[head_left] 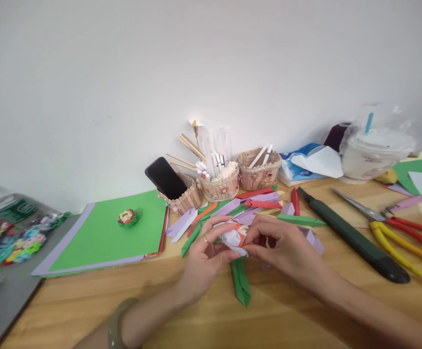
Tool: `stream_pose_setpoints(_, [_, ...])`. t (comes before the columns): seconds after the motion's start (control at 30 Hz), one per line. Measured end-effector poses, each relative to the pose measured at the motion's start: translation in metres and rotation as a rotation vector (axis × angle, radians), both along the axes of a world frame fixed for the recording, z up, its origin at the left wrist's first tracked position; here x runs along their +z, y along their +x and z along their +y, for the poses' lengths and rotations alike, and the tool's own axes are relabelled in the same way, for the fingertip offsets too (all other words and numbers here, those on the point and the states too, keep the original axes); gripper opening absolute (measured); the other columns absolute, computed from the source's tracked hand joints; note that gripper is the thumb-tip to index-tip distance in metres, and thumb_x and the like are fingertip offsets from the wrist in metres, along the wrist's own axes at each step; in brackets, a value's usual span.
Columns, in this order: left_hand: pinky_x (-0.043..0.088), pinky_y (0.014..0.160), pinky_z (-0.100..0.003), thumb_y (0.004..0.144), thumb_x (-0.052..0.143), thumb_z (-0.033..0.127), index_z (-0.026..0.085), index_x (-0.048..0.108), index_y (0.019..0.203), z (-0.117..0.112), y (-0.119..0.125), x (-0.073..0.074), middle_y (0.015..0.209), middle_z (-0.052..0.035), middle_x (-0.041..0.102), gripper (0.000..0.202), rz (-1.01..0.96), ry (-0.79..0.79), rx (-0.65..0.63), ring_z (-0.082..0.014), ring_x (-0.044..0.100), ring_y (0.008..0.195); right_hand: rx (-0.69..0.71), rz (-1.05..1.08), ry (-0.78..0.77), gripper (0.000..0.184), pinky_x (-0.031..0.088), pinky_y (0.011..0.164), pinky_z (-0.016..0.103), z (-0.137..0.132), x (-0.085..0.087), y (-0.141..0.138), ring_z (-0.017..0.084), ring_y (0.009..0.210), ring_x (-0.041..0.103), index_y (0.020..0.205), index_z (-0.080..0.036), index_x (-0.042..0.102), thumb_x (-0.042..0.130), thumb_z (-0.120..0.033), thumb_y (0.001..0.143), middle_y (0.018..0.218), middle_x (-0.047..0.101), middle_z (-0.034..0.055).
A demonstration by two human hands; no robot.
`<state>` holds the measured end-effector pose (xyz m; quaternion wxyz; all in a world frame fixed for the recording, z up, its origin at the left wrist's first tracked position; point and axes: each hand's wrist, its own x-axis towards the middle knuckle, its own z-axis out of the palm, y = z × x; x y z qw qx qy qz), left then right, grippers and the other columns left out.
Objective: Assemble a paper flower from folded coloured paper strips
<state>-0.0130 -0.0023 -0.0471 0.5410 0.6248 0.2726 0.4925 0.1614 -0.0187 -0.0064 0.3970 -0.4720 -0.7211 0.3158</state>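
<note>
Between my two hands is a small folded paper flower (234,236), white outside with orange and yellow inside. My left hand (209,249) is closed around its left side, a ring on one finger. The fingers of my right hand (276,242) pinch its right edge, and the fingertips partly hide it. Just below, a folded green paper strip (240,281) lies on the wooden table (181,310). Folded paper pieces (228,208) in purple, red, green, orange and white are heaped behind my hands. A finished-looking small paper flower (127,217) rests on green paper sheets (101,237) at left.
Behind the heap stand decorated baskets (220,186) with sticks and pens, one holding a phone (166,178). A dark green cutter (356,237), scissors (363,206), yellow-handled pliers (385,242), tissues (305,162) and a lidded cup (376,152) are at right. Colourful beads (10,242) lie far left.
</note>
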Motion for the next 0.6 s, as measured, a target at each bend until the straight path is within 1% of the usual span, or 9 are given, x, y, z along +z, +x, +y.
stream_pose_setpoints(0.1, [0.048,0.087,-0.035,0.072,0.067,0.02,0.034,0.062,0.106,0.0,0.0,0.001,0.118,-0.0039,0.048,0.037,-0.022,-0.016,0.002,-0.0212,0.052,0.108,0.015,-0.02,0.027,0.008,0.04,0.045,0.019,0.0,0.0,0.001,0.008,0.051,0.05,0.069,-0.017,0.065,0.062,-0.017,0.077,0.066,0.057,-0.0005])
stream_pose_setpoints(0.17, [0.048,0.087,-0.033,0.072,0.067,0.019,0.035,0.062,0.105,0.0,0.0,0.002,0.119,-0.003,0.047,0.037,-0.03,-0.01,0.023,-0.02,0.053,0.107,0.015,-0.042,0.082,0.01,0.04,0.044,0.019,0.0,0.0,0.001,0.008,0.05,0.05,0.074,-0.018,0.067,0.059,-0.019,0.08,0.067,0.058,0.0002])
stream_pose_setpoints(0.33, [0.048,0.086,-0.032,0.072,0.067,0.02,0.029,0.062,0.103,0.002,0.0,0.002,0.118,-0.0046,0.049,0.032,-0.021,0.036,0.159,-0.0208,0.051,0.109,-0.086,-0.153,0.324,0.015,0.041,0.047,0.02,-0.005,-0.005,0.002,0.009,0.053,0.053,0.087,-0.019,0.067,0.053,-0.017,0.083,0.072,0.061,0.0021])
stream_pose_setpoints(0.4, [0.048,0.086,-0.032,0.072,0.066,0.021,0.028,0.061,0.103,0.003,0.001,0.001,0.118,-0.0048,0.048,0.032,-0.036,0.04,0.189,-0.0209,0.05,0.11,-0.13,-0.199,0.431,0.016,0.043,0.049,0.02,-0.007,-0.008,0.002,0.009,0.055,0.055,0.091,-0.019,0.066,0.051,-0.016,0.084,0.075,0.062,0.0026])
stream_pose_setpoints(0.5, [0.047,0.086,-0.031,0.074,0.065,0.021,0.026,0.059,0.103,0.003,0.002,0.001,0.117,-0.005,0.049,0.031,-0.056,0.035,0.172,-0.02,0.051,0.109,-0.159,-0.263,0.552,0.021,0.045,0.052,0.02,-0.009,-0.011,0.002,0.01,0.062,0.059,0.099,-0.021,0.062,0.05,-0.014,0.084,0.08,0.064,0.0035])
stream_pose_setpoints(0.6, [0.047,0.087,-0.03,0.075,0.064,0.021,0.026,0.056,0.104,0.002,0.003,0.002,0.111,-0.004,0.052,0.03,-0.079,0.022,0.144,-0.0179,0.054,0.104,-0.132,-0.358,0.635,0.026,0.047,0.053,0.022,-0.011,-0.013,0.0,0.012,0.066,0.061,0.107,-0.02,0.059,0.049,-0.013,0.084,0.082,0.065,0.0046])
